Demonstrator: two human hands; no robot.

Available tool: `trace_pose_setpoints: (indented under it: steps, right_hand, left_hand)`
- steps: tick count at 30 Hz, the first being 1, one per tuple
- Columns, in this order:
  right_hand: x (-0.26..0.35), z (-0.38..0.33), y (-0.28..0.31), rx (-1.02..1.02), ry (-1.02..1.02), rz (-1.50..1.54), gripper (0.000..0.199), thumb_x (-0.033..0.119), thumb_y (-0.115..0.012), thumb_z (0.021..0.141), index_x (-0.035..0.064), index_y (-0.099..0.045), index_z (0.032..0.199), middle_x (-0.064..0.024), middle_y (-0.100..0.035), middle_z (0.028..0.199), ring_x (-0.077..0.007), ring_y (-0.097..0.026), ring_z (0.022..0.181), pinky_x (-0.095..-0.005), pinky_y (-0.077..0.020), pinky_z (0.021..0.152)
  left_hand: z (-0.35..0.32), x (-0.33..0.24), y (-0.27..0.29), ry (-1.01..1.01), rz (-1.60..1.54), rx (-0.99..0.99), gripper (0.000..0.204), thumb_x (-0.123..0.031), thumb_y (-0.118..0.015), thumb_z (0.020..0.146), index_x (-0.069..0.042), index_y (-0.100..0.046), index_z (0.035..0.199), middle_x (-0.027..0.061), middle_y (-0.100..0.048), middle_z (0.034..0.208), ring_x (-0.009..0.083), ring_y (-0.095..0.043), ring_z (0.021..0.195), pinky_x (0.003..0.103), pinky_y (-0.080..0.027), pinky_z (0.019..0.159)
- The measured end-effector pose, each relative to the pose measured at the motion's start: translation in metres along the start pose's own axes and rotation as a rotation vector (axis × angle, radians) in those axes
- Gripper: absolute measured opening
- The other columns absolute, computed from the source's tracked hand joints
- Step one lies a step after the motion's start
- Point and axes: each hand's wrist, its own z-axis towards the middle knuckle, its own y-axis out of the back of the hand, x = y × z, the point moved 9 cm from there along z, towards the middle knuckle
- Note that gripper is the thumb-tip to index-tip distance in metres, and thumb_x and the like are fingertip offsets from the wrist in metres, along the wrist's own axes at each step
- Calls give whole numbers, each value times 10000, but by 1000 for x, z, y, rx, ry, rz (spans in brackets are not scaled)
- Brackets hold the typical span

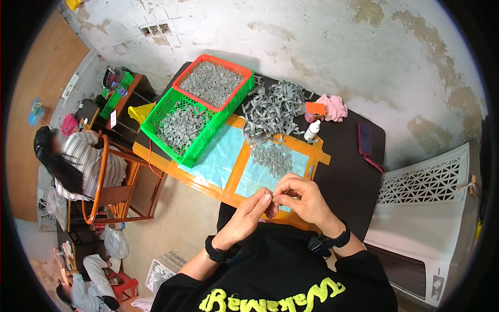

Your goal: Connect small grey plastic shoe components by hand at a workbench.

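My left hand (251, 209) and my right hand (300, 197) meet over the near edge of the table, fingertips pinched together. What they hold between them is too small and covered to name. Just beyond lies a loose pile of small grey pieces (272, 158) on a light blue sheet (250, 179) edged with orange tape. Behind that pile is a heap of grey looped strips (273, 106). To its left, a green basket (189, 158) contains folded grey pieces (182, 127), and a red-orange basket (207, 55) filled with small grey pieces (210, 83) rests on its far part.
At the table's right stand a white bottle (312, 130), a jar with an orange card (315, 108), a pink cloth (332, 107) and a phone (365, 138). A white appliance (423, 208) borders the right side. Two people sit at the left, one on a wooden chair (112, 197).
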Motion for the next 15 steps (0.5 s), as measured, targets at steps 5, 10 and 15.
trace_pose_setpoints:
  steps: [5,10,15]
  right_hand:
    - [8,-1,-2,-61,55,-93,27,-6,-585,906,-29,-572,908,-71,-547,901,-136,-641,781,-255,-525,671]
    - [-2,-8,-5,-100,-18,21,43,3,-547,934,-11,-511,915,-67,-585,821,-128,-644,714,-256,-526,643]
    - [-1,-6,-9,-67,-12,69,44,10,-548,937,-4,-506,941,-61,-594,812,-127,-639,713,-256,-526,639]
  left_hand:
    - [-2,2,-2,2,-19,-36,363,-346,-336,1046,-51,-498,909,17,-509,820,110,-495,760,256,-427,721]
    - [-4,5,-5,38,-18,-28,342,-343,-343,1039,-60,-494,918,33,-494,839,123,-495,774,265,-420,720]
    - [-7,4,-4,32,-38,-71,339,-340,-343,1039,-64,-491,910,29,-492,840,121,-490,769,262,-417,717]
